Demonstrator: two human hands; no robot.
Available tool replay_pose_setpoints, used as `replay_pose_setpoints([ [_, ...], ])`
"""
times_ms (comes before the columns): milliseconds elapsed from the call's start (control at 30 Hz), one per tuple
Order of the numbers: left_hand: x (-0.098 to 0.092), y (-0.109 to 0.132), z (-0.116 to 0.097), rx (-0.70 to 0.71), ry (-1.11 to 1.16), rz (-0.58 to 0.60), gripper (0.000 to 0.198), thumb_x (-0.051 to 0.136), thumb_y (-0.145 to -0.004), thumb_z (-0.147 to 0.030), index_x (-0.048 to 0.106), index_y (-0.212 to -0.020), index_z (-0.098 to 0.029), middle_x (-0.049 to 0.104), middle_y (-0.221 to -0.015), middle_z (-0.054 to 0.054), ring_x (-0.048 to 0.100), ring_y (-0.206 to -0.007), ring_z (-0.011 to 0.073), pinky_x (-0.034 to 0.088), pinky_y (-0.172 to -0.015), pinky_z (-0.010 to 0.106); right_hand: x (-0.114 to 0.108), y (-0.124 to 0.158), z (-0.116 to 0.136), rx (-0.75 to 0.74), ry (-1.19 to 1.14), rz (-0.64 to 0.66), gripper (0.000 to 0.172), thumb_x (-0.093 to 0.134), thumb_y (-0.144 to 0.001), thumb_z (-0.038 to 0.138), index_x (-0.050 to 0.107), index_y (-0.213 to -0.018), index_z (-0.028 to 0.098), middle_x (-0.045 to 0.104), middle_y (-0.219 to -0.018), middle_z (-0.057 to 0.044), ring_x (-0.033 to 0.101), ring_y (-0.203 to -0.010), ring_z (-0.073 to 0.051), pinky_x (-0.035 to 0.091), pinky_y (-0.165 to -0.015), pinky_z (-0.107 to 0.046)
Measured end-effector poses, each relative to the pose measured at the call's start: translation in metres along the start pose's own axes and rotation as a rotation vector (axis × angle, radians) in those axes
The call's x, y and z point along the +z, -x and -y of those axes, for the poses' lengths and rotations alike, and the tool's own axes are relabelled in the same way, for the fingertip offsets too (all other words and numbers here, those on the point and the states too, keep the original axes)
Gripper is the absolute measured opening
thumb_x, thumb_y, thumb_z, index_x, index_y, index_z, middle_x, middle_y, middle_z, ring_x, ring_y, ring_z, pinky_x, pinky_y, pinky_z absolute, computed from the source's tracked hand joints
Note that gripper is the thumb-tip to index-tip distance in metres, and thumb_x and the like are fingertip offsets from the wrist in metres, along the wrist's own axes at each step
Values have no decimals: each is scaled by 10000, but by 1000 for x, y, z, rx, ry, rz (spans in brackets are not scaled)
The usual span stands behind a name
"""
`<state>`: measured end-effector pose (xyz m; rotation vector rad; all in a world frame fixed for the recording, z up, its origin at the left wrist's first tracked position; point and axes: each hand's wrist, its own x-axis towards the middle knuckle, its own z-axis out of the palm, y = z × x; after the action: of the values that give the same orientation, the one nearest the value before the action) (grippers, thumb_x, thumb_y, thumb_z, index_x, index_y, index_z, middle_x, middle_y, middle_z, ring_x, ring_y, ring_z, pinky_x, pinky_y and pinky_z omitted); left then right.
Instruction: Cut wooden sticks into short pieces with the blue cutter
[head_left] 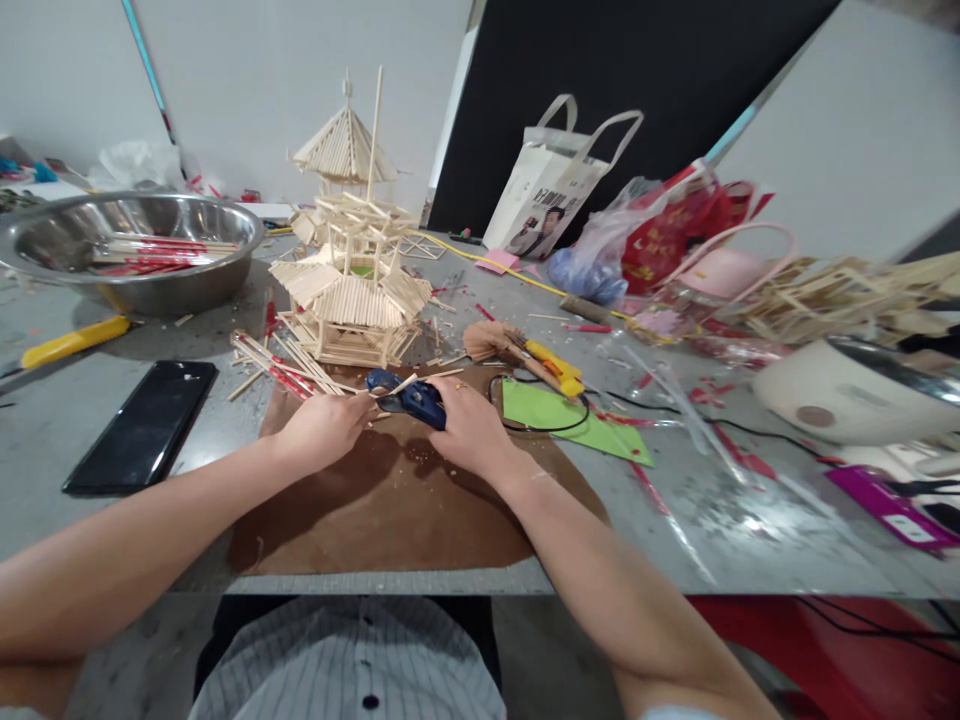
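My right hand [472,425] is closed around a dark blue hand cutter [416,398], its working end pointing left. My left hand [326,430] pinches a thin wooden stick [401,386] that runs up to the cutter's head; the exact contact is partly hidden. Under both hands lies a brown sheet [397,510] sprinkled with small wood bits. Just beyond them stands a pagoda model [352,290] built of wooden sticks, with tiered roofs. Loose sticks [307,360] and red-and-clear wrapped packs lie beside my left hand.
At left are a metal bowl [225,275] holding stick packs, a yellow-handled tool [75,342] and a black phone [142,425]. To the right lie a green sheet [577,420], a yellow glue gun [553,368] with its cable, and a white pot [847,395]. Bags [551,185] stand behind.
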<state>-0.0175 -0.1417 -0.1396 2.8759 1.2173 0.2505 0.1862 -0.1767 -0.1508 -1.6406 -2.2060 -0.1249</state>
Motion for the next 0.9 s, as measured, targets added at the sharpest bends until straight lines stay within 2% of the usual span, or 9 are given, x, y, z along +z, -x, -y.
replay_pose_setpoints([
  [233,-1,-2,-2,-5,16,13,265,309,-824,-232,548,-833,-119,628,-684,89,595,-615,192,409,-548,269,-1,-1,1,25,14,35,495,478,-590,177,438,-1081,124,558,-995,-111,505,-912,-240,384,-803,-342],
  [400,-1,-1,-3,11,88,-14,235,346,-803,-208,563,-807,-120,623,-654,82,586,-598,175,389,-537,249,-2,0,2,63,6,67,429,474,-617,196,458,-1042,143,568,-985,-98,512,-908,-234,390,-774,-329],
  [600,-2,-1,-4,8,271,-28,189,408,-761,-181,591,-756,-132,609,-624,55,558,-579,138,362,-518,214,-4,-1,3,103,35,117,395,466,-612,214,468,-1005,173,587,-927,-78,540,-855,-230,396,-692,-311],
  [767,-6,-2,-6,12,397,-59,183,427,-748,-177,554,-622,-135,575,-570,29,507,-517,101,339,-504,200,-6,-1,4,124,69,139,346,462,-607,228,481,-950,181,599,-842,-69,560,-785,-216,384,-639,-285],
  [900,-8,-2,-7,-4,483,-22,204,423,-752,-192,527,-585,-140,552,-528,11,494,-495,91,336,-502,196,-7,-1,5,146,102,173,320,464,-617,248,487,-930,187,604,-806,-60,566,-742,-207,370,-613,-274],
])
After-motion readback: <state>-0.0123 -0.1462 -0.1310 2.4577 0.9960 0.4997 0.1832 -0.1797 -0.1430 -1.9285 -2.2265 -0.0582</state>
